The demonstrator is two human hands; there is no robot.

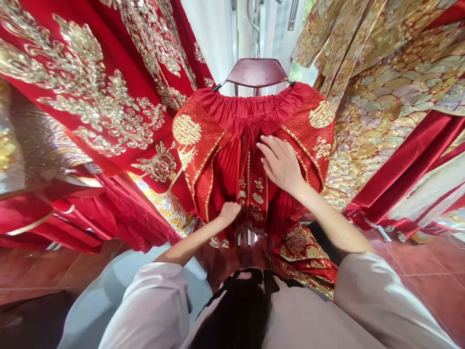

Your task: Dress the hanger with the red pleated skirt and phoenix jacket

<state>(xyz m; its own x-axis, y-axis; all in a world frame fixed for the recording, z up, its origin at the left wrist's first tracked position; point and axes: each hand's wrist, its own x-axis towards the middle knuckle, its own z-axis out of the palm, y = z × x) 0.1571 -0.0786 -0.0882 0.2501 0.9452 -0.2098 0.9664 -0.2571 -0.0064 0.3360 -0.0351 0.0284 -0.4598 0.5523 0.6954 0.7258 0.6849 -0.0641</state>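
Note:
A red pleated skirt [225,167] with a gathered waist hangs in front of me on a dark red hanger [256,72]. Gold embroidery and beaded trim edge its side flaps and the narrow front panel [257,194]. My left hand [230,212] is closed at the front of the skirt, low beside that panel, and its fingertips are hidden. Higher up, my right hand [281,162] rests on the skirt just below the waist, right of the middle, with fingers stretched out and nothing gripped.
Red cloth with heavy gold beading [94,92] hangs close on the left. A gold scale-patterned garment [385,102] hangs on the right. Below are a pale blue plastic stool [105,295], a red-and-gold embroidered cloth [308,257] and red floor tiles [421,261].

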